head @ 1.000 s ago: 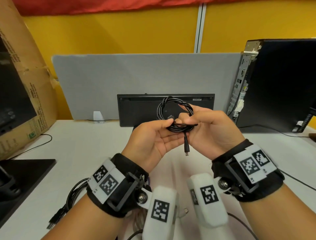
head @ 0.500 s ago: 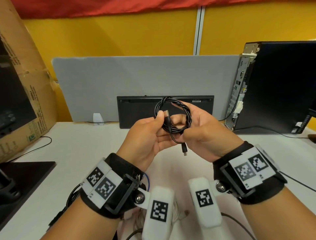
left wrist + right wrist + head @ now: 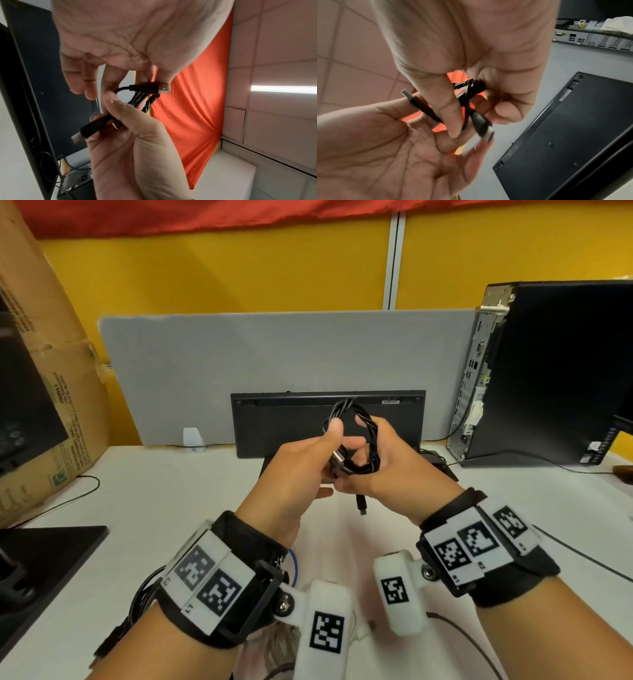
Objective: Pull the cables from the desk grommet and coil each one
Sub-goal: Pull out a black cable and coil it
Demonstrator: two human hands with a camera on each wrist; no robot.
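The USB plug (image 3: 337, 457) has been brought through the coiled black cable (image 3: 356, 440), gripped by the left hand (image 3: 301, 467) and right hand (image 3: 394, 467), so securing seems nearly finished.

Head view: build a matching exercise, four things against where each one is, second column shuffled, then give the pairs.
Things:
1. coiled black cable
2. keyboard
3. computer tower
4. cardboard box

Places:
A. far right of the desk
B. far left of the desk
C. held between both hands
D. propped on edge against the grey divider

Pairs: 1-C, 2-D, 3-A, 4-B
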